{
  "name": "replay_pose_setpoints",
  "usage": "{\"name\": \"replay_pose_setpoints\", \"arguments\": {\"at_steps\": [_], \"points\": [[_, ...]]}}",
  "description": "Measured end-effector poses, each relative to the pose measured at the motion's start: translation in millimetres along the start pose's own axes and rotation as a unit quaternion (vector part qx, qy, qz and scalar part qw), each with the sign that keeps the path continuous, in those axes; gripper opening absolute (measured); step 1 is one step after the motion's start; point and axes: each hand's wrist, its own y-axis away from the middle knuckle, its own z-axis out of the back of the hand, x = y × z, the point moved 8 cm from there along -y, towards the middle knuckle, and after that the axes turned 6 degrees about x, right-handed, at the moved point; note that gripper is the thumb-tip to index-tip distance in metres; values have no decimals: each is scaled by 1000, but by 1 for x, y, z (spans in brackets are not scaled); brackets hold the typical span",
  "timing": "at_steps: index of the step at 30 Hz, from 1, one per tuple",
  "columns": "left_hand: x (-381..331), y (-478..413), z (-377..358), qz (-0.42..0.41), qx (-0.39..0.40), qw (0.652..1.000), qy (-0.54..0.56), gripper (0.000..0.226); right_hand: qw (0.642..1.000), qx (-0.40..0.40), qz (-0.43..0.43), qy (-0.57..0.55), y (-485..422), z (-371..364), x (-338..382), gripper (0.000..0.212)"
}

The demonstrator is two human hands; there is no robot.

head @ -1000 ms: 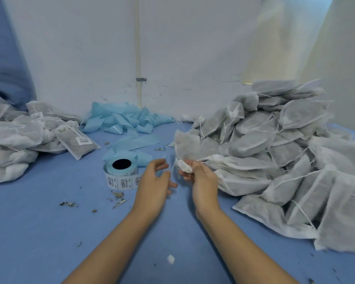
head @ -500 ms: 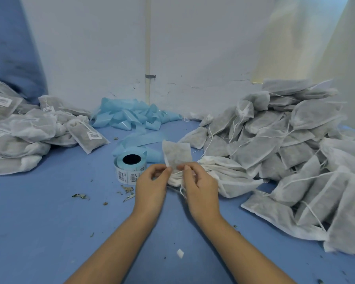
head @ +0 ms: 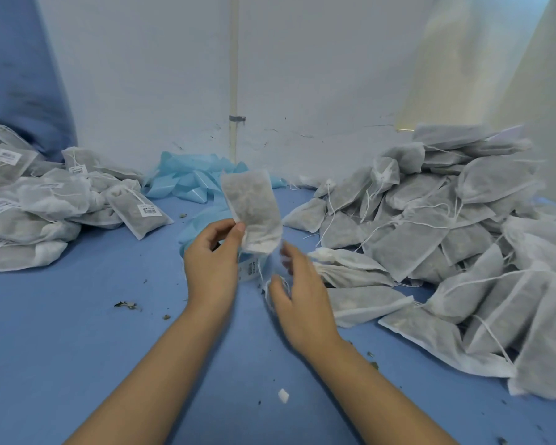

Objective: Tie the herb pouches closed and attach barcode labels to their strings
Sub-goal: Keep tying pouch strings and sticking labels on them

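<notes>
The blue desk (head: 61, 332) carries everything here. The largest mass on it is the heap of unlabelled pouches (head: 456, 226) at the right, strings trailing loose, spilling down toward the right forearm. At the left lies a smaller pile of labelled pouches (head: 45, 203), barcode stickers showing on several. Against the white wall (head: 142, 75) at the back sits a tangle of pale blue backing strip (head: 187, 178).

In the middle, the herb pouch (head: 252, 210) is lifted above the desk, standing upright with its gathered mouth downward. The left hand (head: 211, 268) has its grip pinching the pouch's lower left edge between thumb and forefinger. The right hand (head: 297, 290) is just below and to the right of the pouch, fingers curled, blurred; thin white string (head: 270, 284) loops by its fingers, but I cannot tell whether its grip holds it.

The label roll (head: 251, 268) is mostly hidden behind the left hand and the pouch. Dried herb crumbs (head: 127, 305) and a small white scrap (head: 283, 395) lie scattered on the desk.
</notes>
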Motion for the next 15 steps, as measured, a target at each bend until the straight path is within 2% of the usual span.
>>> {"name": "replay_pose_setpoints", "arguments": {"at_steps": [2, 5, 8, 10, 12, 15], "points": [[-5, -1, 0, -5, -5, 1000, 15, 13, 999, 29, -38, 5, -1, -4, -9, 25], [-10, -1, -2, -12, -4, 1000, 22, 13, 996, -38, -65, -46, 0, 8, -15, 26], [-11, -1, -5, -15, 0, 1000, 23, 12, 994, -98, -8, 38, 2, 19, -6, 26], [-12, -2, -4, -23, -1, 1000, 13, 13, 992, -115, 25, 35, 2, 21, -1, 26], [-14, -2, -6, -31, 9, 999, -1, 15, 991, -101, 0, -93, 1, 18, -4, 22], [-10, -2, -14, -23, 52, 998, -26, 14, 946, -46, -58, -317, -4, 6, -10, 13]]}}
